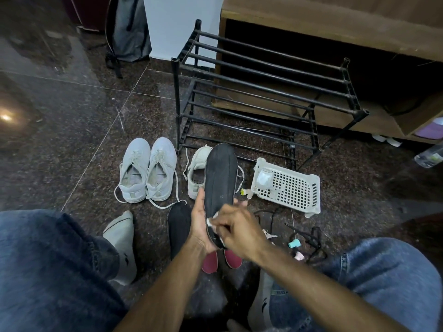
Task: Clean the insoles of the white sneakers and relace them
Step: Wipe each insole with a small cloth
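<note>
Floor [72,144]: dark speckled stone tiles, bearing everything below. Wooden cabinet [335,27] at the far right, with a black tubular shoe rack [263,92] standing in front of it. The person sits on the floor, both knees in blue jeans [36,271] at the lower corners, feet in grey socks [122,245].

Pair of white sneakers [147,171], side by side, left of the rack's foot, laces loose. Third white sneaker [197,171] just to their right, partly hidden behind the raised insole. White perforated plastic basket [287,188], tipped on its side, near the rack's right foot.

Black insole [220,178], held upright above the floor in the centre. Left hand [200,226] grips its lower left edge, fingers curled behind it, thumb along the front. Right hand [239,228] pinches a small white wipe [212,220] in its closed fingers and presses it on the insole's heel end.

Second black insole [178,226] flat on the floor under the left wrist; two red insoles [221,258] below the hands. Black laces [311,238] and a small teal cap [294,243] lie to the right.
</note>
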